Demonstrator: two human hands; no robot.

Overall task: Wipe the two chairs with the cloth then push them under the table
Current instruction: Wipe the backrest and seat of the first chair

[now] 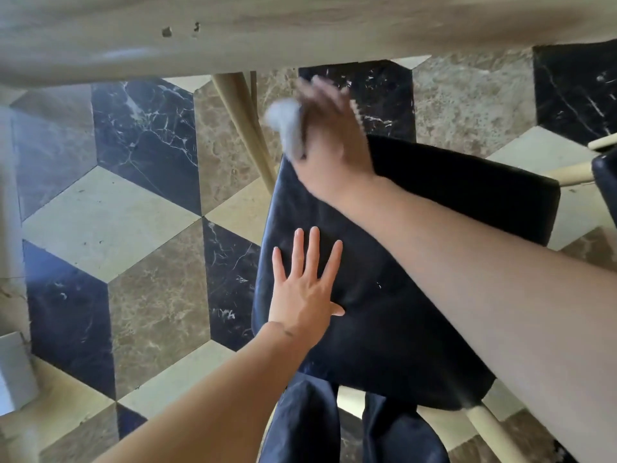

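A dark blue padded chair [384, 312] stands in front of me, its seat facing up and its black backrest [467, 188] to the right. My left hand [305, 289] lies flat on the seat's left side with its fingers spread. My right hand [329, 138] is blurred above the seat's far edge, holding a crumpled grey-white cloth [287, 123]. The pale wooden table [300, 31] runs across the top of the view. Only a dark corner of a second chair [606, 185] shows at the right edge.
A cream table leg [247, 128] slants down just left of the chair's far corner. The chair's cream leg [490, 426] shows at the lower right. My dark trousers [307, 426] are below the seat. The floor is patterned marble tile [133, 228].
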